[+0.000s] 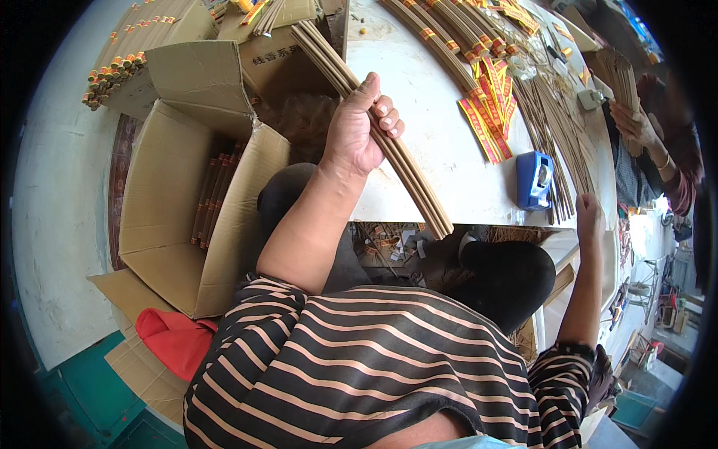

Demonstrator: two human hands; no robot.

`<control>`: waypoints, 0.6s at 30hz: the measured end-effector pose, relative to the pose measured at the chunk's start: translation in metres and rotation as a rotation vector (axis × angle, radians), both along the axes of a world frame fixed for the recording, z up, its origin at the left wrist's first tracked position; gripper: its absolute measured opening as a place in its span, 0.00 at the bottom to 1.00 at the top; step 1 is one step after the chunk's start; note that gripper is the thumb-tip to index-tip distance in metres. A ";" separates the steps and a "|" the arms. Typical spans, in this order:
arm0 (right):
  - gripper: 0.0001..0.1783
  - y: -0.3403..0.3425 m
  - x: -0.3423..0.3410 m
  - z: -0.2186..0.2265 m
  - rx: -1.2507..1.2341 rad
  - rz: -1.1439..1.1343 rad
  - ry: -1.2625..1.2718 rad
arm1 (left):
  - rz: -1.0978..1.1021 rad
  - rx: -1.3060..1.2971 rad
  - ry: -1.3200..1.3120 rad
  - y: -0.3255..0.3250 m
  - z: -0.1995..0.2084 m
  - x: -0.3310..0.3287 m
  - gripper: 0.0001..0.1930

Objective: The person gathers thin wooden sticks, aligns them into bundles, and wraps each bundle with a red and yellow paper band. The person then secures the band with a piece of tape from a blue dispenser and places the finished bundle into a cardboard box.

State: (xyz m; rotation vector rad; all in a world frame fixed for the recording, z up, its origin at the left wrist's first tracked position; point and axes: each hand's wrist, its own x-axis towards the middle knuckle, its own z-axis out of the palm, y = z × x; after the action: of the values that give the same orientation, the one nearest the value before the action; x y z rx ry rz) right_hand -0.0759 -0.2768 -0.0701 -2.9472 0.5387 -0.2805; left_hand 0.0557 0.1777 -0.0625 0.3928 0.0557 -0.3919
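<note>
My left hand (357, 127) is wrapped round a bundle of brown incense sticks (404, 168), held slanting over the table's near edge. At the table's right edge my right hand (590, 215) is closed, with its fingertips mostly hidden. It meets the near ends of loose incense sticks (550, 127) spread on the table; whether it grips any is not visible. Between my hands a blue tape dispenser (533, 180) stands near the front edge. Beyond it lies a fanned pile of red and yellow paper labels (491, 108).
Banded incense bundles (434, 34) lie farther back on the white table (415, 101). To my left, an open cardboard box (176, 179) holds banded bundles; more are stacked behind (123, 56). Across the table at right, another person's hand (636, 123) holds sticks. A red cloth (176, 343) lies below the box.
</note>
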 end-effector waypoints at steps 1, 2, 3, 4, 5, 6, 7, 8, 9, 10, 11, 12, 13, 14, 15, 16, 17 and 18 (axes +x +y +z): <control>0.12 0.018 -0.010 0.019 0.058 -0.004 -0.040 | 0.003 0.012 0.004 0.002 0.002 -0.001 0.16; 0.12 0.033 -0.021 0.033 0.118 -0.008 -0.080 | 0.006 0.025 0.007 0.004 0.004 -0.002 0.16; 0.10 0.046 -0.033 0.043 0.177 -0.009 -0.162 | -0.004 0.020 0.008 0.005 0.003 -0.002 0.17; 0.09 0.060 -0.044 0.050 0.240 -0.008 -0.244 | -0.012 0.017 0.009 0.005 0.001 -0.002 0.17; 0.08 0.082 -0.052 0.057 0.392 -0.062 -0.281 | -0.025 0.016 0.012 0.004 0.000 -0.003 0.17; 0.06 0.110 -0.058 0.063 0.540 -0.125 -0.317 | -0.032 0.018 0.021 0.002 0.000 -0.004 0.17; 0.06 0.138 -0.061 0.064 0.675 -0.050 -0.364 | -0.043 0.024 0.026 -0.002 0.001 -0.007 0.17; 0.05 0.168 -0.061 0.064 0.811 0.036 -0.408 | -0.045 0.032 0.031 -0.003 0.001 -0.008 0.17; 0.05 0.195 -0.057 0.068 0.621 0.184 -0.382 | -0.064 0.023 0.033 -0.004 0.001 -0.009 0.17; 0.05 0.220 -0.049 0.072 0.428 0.328 -0.351 | -0.065 0.017 0.028 -0.003 0.001 -0.010 0.17; 0.06 0.244 -0.040 0.072 0.412 0.403 -0.373 | -0.072 0.008 0.026 -0.003 0.000 -0.010 0.18; 0.08 0.266 -0.032 0.073 0.396 0.482 -0.392 | -0.073 0.000 0.025 -0.002 -0.001 -0.011 0.18; 0.09 0.283 -0.027 0.076 0.429 0.519 -0.346 | -0.067 -0.005 0.028 -0.001 -0.001 -0.011 0.18; 0.10 0.297 -0.023 0.077 0.466 0.562 -0.302 | -0.054 -0.008 0.027 0.002 -0.003 -0.010 0.19; 0.11 0.305 -0.022 0.077 0.475 0.591 -0.295 | -0.045 -0.015 0.030 0.003 -0.004 -0.010 0.19; 0.12 0.311 -0.020 0.076 0.485 0.619 -0.287 | -0.042 -0.026 0.015 0.003 -0.005 -0.009 0.20; 0.14 0.316 -0.018 0.075 0.460 0.653 -0.290 | -0.035 -0.034 0.002 0.004 -0.007 -0.009 0.20; 0.14 0.320 -0.016 0.073 0.443 0.669 -0.286 | -0.028 -0.041 -0.010 0.005 -0.008 -0.008 0.21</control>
State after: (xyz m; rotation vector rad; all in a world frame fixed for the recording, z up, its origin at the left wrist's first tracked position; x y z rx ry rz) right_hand -0.0923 0.0429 0.0032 -2.4142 -0.3767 -0.4213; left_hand 0.0475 0.1832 -0.0707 0.3555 0.0321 -0.4180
